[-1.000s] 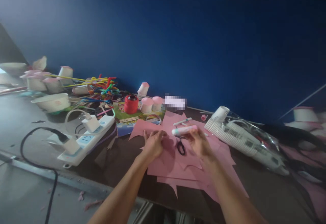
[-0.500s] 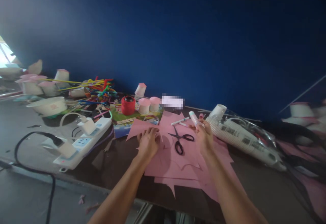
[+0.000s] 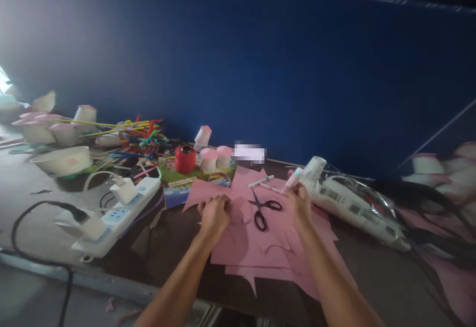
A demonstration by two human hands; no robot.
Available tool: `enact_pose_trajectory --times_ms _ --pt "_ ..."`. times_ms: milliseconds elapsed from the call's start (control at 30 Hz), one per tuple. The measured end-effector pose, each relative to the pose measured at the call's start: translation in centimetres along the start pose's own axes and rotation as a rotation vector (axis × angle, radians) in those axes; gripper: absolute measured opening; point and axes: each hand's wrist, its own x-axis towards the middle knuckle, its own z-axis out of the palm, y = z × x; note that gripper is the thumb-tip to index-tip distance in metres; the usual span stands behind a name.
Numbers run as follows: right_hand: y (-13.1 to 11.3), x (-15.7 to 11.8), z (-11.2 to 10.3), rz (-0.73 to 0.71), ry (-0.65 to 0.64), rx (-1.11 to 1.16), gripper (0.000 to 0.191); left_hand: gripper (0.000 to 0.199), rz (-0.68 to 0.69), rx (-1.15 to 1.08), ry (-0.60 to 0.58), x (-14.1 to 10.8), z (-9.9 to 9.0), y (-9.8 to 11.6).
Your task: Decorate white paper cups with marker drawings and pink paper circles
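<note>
My right hand (image 3: 299, 203) grips a white glue stick (image 3: 295, 178) with a teal end, tilted up and away over the pink paper. My left hand (image 3: 216, 214) rests on the left side of the pink paper sheets (image 3: 256, 257), fingers curled in; whether something is between them is hidden. Just right of its fingertips lies a cut pink paper circle (image 3: 241, 211). Black-handled scissors (image 3: 261, 208) lie spread on the paper between my hands. Beyond them are two thin white sticks, one of them a white pen-like stick (image 3: 261, 181).
On the left are a white power strip (image 3: 122, 218) with plugs, a white bowl (image 3: 63, 161) and colourful pipe cleaners (image 3: 147, 136). Behind stand a red spool (image 3: 185, 159) and pink-topped paper cups (image 3: 208, 159). A bagged stack of paper cups (image 3: 349, 203) lies right, before a blue wall (image 3: 238, 69).
My right hand has shifted slightly, and the glue stick now leans to the right instead of the left. The fingers of my left hand have curled in more. The view has tilted up a little.
</note>
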Motion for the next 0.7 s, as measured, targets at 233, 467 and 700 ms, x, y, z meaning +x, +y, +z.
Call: enact_pose_trajectory --times_ms 233,467,700 --pt "-0.6 1.8 0.4 -0.102 0.020 -0.514 0.029 0.014 0.085 -0.457 0.087 0.4 0.3 -0.1" --pt "-0.1 7.8 3.3 -0.097 0.002 -0.864 0.019 0.014 -0.028 -0.746 0.058 0.3 0.2 0.2" --pt "2.0 10.9 5.6 -0.049 -0.093 -1.048 0.021 0.014 -0.097 -0.808 0.022 0.3 0.7 -0.2"
